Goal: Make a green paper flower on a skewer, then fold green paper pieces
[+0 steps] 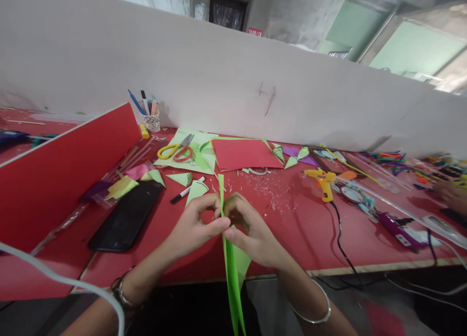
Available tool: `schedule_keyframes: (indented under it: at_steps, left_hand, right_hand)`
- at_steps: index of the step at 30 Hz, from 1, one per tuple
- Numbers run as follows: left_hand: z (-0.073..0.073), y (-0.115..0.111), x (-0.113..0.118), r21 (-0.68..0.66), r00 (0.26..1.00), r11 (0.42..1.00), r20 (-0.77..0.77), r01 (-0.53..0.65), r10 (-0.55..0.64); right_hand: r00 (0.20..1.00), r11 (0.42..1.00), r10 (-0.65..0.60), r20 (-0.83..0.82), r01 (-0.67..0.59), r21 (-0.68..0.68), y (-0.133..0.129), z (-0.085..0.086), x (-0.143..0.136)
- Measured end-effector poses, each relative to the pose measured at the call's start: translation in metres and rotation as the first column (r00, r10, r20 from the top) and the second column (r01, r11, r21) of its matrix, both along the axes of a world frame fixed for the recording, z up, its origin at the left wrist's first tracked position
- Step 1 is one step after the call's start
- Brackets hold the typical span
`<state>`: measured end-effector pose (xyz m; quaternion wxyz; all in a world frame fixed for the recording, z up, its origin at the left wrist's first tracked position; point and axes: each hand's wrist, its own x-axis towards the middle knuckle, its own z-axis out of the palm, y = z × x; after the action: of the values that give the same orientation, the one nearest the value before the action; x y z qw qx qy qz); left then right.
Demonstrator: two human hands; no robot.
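Note:
Both my hands pinch a folded sheet of green paper (pixel 231 273) over the front of the red table. My left hand (pixel 199 224) grips its upper part from the left, thumb and fingers pressed together. From the right, my right hand (pixel 251 229) holds the same spot, its thumb close to the other thumb. The sheet stands nearly edge-on, its lower end hanging past the table edge toward my lap. Just beyond my left hand lie a black-and-white marker (pixel 188 190) and pale green paper cones (pixel 180 179).
Scissors (pixel 178 149) lie on green paper behind a black phone (pixel 126 217). Red sheets (pixel 246 153) rest at the back. A yellow glue gun (pixel 323 183) with a black cord is at right. A red board (pixel 65 175) stands left. Another person's hand (pixel 450 197) shows far right.

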<state>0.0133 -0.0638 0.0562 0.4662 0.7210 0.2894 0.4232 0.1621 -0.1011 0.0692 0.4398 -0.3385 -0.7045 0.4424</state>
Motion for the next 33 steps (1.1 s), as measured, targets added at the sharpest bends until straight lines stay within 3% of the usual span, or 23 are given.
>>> schedule_keyframes:
  at_steps: [5,9,12,14,16,17,19,21,24,27,30,33]
  left_hand:
    - [-0.001,0.001,-0.008,-0.049,0.999,0.998,-0.03,-0.024,0.022]
    - [-0.009,0.011,-0.028,-0.271,0.973,0.939,0.034,-0.212,0.229]
    - [-0.017,0.02,-0.053,-0.417,0.905,0.833,0.05,-0.364,0.421]
    - [-0.022,0.024,-0.072,-0.447,0.88,0.792,0.023,-0.415,0.474]
    - [-0.027,0.027,-0.087,-0.371,0.853,0.779,-0.081,-0.505,0.515]
    - [-0.029,0.028,-0.093,-0.284,0.854,0.805,-0.144,-0.52,0.5]
    - [-0.03,0.03,-0.099,-0.131,0.853,0.854,-0.235,-0.504,0.467]
    - [-0.028,0.033,-0.097,0.002,0.839,0.872,-0.273,-0.489,0.471]
    - [-0.015,0.037,-0.084,0.237,0.781,0.848,-0.33,-0.474,0.53]
    - [0.001,0.04,-0.06,0.484,0.716,0.816,-0.444,-0.315,0.539]
    - [0.008,0.048,-0.035,0.575,0.658,0.793,-0.52,-0.201,0.544]
    - [0.003,0.064,-0.017,0.588,0.657,0.791,-0.532,-0.167,0.534]
  right_hand:
    - [0.991,0.995,-0.092,0.099,0.094,-0.013,0.004,-0.003,0.012]
    - [0.955,0.954,-0.279,0.101,0.287,-0.088,0.01,-0.006,0.046]
    - [0.867,0.865,-0.486,0.108,0.495,-0.082,0.015,-0.01,0.079]
    - [0.746,0.776,-0.617,0.253,0.63,0.035,0.018,-0.014,0.098]
    - [0.596,0.698,-0.691,0.408,0.696,0.165,0.019,-0.021,0.112]
    - [0.536,0.669,-0.714,0.45,0.712,0.212,0.02,-0.026,0.116]
    - [0.496,0.659,-0.719,0.487,0.708,0.252,0.022,-0.033,0.12]
    - [0.533,0.694,-0.695,0.483,0.674,0.254,0.024,-0.038,0.117]
    - [0.607,0.729,-0.678,0.414,0.625,0.278,0.026,-0.038,0.108]
    - [0.645,0.724,-0.69,0.328,0.617,0.308,0.026,-0.032,0.099]
    - [0.677,0.724,-0.689,0.259,0.626,0.288,0.025,-0.028,0.093]
    - [0.701,0.722,-0.69,0.179,0.65,0.239,0.022,-0.027,0.089]
